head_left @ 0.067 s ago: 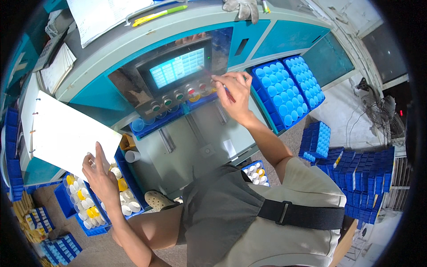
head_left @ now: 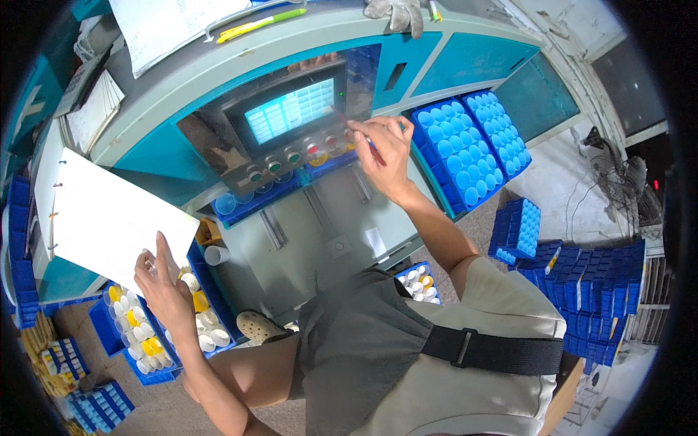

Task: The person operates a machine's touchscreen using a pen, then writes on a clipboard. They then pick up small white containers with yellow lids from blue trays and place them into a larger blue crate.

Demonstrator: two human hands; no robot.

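My left hand (head_left: 161,291) grips the near edge of an open ring binder (head_left: 109,218) with white pages. Its index finger lies stretched on the page, and the other fingers are bent at the edge. My right hand (head_left: 385,154) is closed round a slim dark red pen (head_left: 376,151). The pen slants toward the lit touchscreen (head_left: 291,111), its thin end by the screen's lower right corner; whether it touches the glass I cannot tell. Beneath the screen, a row of round buttons (head_left: 293,157) runs just left of my right hand.
Blue trays of light blue cups (head_left: 459,156) stand at right, with stacked blue trays (head_left: 589,298) beyond. Below the binder are blue crates of white and yellow cups (head_left: 138,330). A grey glove (head_left: 396,14) and a yellow-green pen (head_left: 262,26) lie on the machine's top.
My right hand has shifted very slightly, and the pen's slant has changed a little near the screen. My left hand and the binder look the same.
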